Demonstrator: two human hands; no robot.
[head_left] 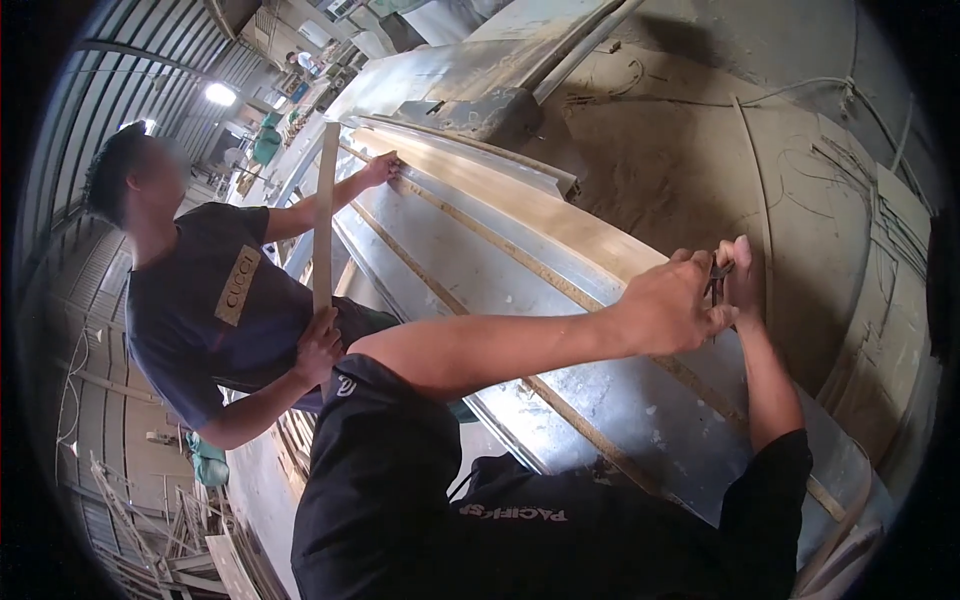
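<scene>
My left hand [662, 305] reaches across the metal table and is closed close to the near end of a long pale wooden board [520, 205]. What its fingers hold is hidden from me. Right beside it, my right hand [742, 285] has its fingers curled around a small dark tool [717, 278] that looks like pliers. The two hands nearly meet around this tool. The board lies lengthwise along the metal fence [470, 150] on the machine table.
A co-worker [230, 300] at left grips an upright wooden strip [326, 215] and touches the board's far part with the other hand. The metal table [590, 400] has sawdust-filled grooves. Sawdust [640, 170] and cables [800, 95] lie beyond it. Wood scraps [160, 540] stand lower left.
</scene>
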